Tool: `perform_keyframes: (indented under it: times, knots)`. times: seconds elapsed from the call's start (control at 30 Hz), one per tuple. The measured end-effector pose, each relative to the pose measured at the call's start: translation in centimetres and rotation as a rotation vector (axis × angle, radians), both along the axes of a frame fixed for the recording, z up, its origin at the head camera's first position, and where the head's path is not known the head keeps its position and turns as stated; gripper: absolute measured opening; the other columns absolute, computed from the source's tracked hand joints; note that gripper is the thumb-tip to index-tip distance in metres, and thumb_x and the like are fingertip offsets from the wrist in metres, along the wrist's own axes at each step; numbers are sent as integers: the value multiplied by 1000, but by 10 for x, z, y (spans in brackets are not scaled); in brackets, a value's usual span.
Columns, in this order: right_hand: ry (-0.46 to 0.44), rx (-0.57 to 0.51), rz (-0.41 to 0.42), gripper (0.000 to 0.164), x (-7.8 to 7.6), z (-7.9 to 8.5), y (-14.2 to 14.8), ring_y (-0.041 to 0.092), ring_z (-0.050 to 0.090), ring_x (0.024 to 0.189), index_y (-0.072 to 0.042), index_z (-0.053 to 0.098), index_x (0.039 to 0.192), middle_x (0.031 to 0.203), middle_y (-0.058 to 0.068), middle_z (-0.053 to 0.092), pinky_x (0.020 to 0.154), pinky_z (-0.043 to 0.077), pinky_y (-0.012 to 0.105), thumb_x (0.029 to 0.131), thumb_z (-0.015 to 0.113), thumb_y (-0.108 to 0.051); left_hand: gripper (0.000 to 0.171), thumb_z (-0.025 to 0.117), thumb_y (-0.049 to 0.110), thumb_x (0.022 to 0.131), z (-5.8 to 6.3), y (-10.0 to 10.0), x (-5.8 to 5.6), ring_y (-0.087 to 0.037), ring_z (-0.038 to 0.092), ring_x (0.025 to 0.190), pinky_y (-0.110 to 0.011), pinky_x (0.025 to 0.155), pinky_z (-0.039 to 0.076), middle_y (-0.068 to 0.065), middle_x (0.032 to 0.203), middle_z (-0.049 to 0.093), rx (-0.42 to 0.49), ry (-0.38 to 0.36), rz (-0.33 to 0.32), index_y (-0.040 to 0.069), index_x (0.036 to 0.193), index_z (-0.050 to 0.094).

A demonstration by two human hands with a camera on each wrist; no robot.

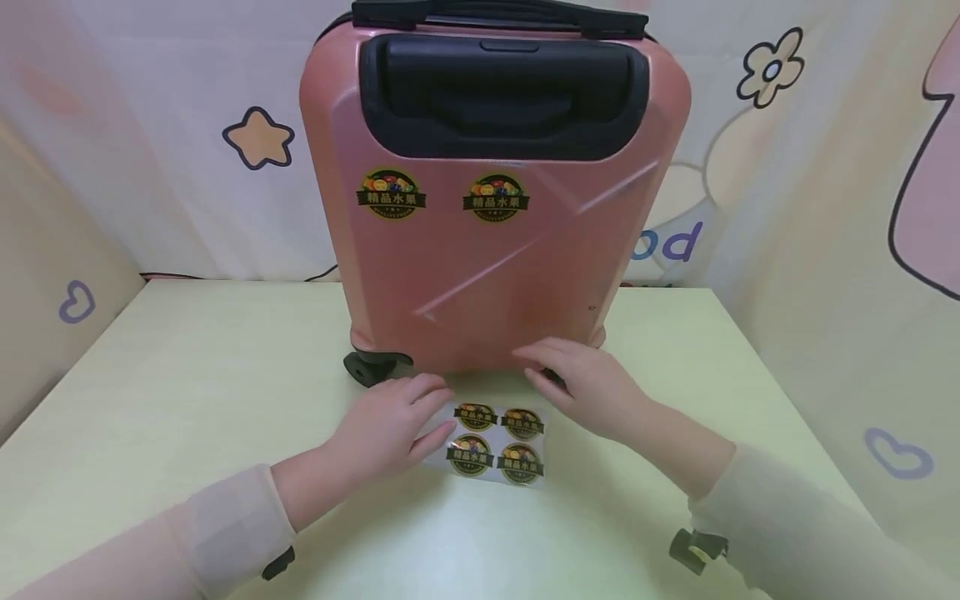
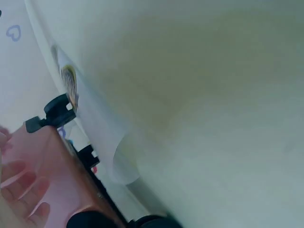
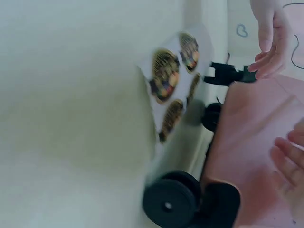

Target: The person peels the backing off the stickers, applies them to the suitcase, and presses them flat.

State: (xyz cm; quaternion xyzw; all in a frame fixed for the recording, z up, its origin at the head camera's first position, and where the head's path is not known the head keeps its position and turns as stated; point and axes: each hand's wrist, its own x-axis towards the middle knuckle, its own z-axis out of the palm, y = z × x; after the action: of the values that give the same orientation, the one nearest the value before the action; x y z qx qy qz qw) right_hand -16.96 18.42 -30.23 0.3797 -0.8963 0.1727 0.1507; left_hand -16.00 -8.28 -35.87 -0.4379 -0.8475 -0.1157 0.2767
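A small sheet of round fruit stickers (image 1: 507, 440) with dark banners lies on the table before a pink suitcase (image 1: 480, 275). My left hand (image 1: 393, 425) is at the sheet's left end, its loosely bent fingers overlapping that edge in the head view. From the right wrist view, the left hand (image 3: 273, 40) shows apart from the sheet, with nothing in its fingers. My right hand (image 1: 592, 387) hovers by the suitcase's lower right, fingers loosely bent and holding nothing. In the left wrist view the sheet's white end (image 2: 107, 137) curves up. Two matching stickers, left (image 1: 391, 195) and right (image 1: 496, 198), are on the suitcase's upper front.
The suitcase stands upright on the pale table (image 1: 225, 358), with a black handle recess (image 1: 510, 96) at its top and a black wheel (image 1: 375, 367) at lower left. A cartoon-printed curtain (image 1: 150, 150) hangs behind and along both sides.
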Motion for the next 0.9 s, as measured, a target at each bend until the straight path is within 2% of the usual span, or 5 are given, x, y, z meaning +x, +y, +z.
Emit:
perform_keyframes:
  times: [0.17, 0.4, 0.57, 0.8, 0.9]
  knots:
    - [-201, 109, -16, 27, 7, -19, -3, 14, 62, 87, -6, 64, 114, 103, 2, 65, 76, 50, 31, 90, 62, -18, 27, 64, 30, 86, -9, -3, 15, -15, 63, 85, -32, 72, 51, 1, 101, 63, 48, -236, 82, 10, 104, 66]
    - [-330, 214, -4, 30, 12, -39, -9, 18, 61, 98, -7, 64, 116, 110, 3, 63, 82, 49, 36, 90, 61, -22, 16, 62, 24, 89, -16, -5, 27, -7, 61, 81, -29, 70, 49, 7, 94, 65, 158, -644, 174, 13, 98, 69]
    - [-315, 247, 25, 32, 15, -48, -17, 19, 60, 99, -6, 63, 117, 113, 5, 61, 83, 49, 36, 90, 62, -23, 13, 60, 21, 91, -23, -10, 31, -7, 60, 82, -26, 72, 49, 9, 92, 64, 271, -884, 198, 13, 96, 69]
    - [-282, 270, 36, 42, 18, -60, -28, 26, 52, 114, -5, 58, 123, 123, 10, 56, 94, 43, 39, 87, 65, -24, 25, 54, 21, 94, -24, -16, 36, -17, 63, 77, -31, 68, 49, -4, 87, 67, 457, -1219, 109, 1, 102, 67]
    - [-235, 289, 48, 49, 18, -63, -34, 28, 50, 118, -5, 55, 126, 127, 14, 53, 97, 40, 40, 85, 67, -27, 28, 53, 21, 94, -24, -16, 40, -19, 63, 79, -33, 65, 49, -7, 88, 67, 528, -1363, 108, -2, 101, 66]
